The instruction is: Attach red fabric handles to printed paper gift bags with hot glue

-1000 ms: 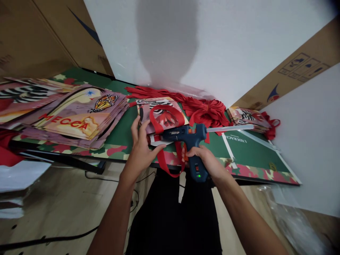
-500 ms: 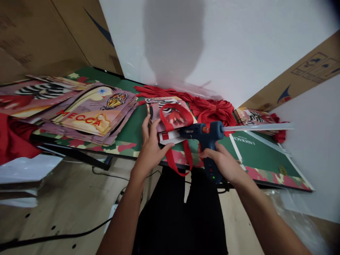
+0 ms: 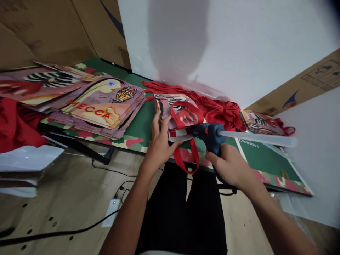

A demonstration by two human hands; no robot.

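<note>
A small printed paper bag lies on the table in front of me, its open top toward me. One red ribbon handle loops over its printed face, and another red handle hangs over the table edge. My left hand grips the bag's left side, thumb at the opening and fingers over the face. In my right hand is a dark blue glue gun, held by its grip. Its nozzle end is at the right of the bag's opening; the tip is hidden. A long translucent glue stick juts from the gun's rear.
Stacks of flat printed bags lie on the left, beside red fabric. Red ribbon bundles lie behind the bag. More bags are at right. A white panel stands behind. Cables and a power strip are on the floor.
The camera view has shifted slightly, moving most things to the right in the picture. The glue gun has tilted a little, with its rear end and glue stick lower. My left hand keeps its hold.
</note>
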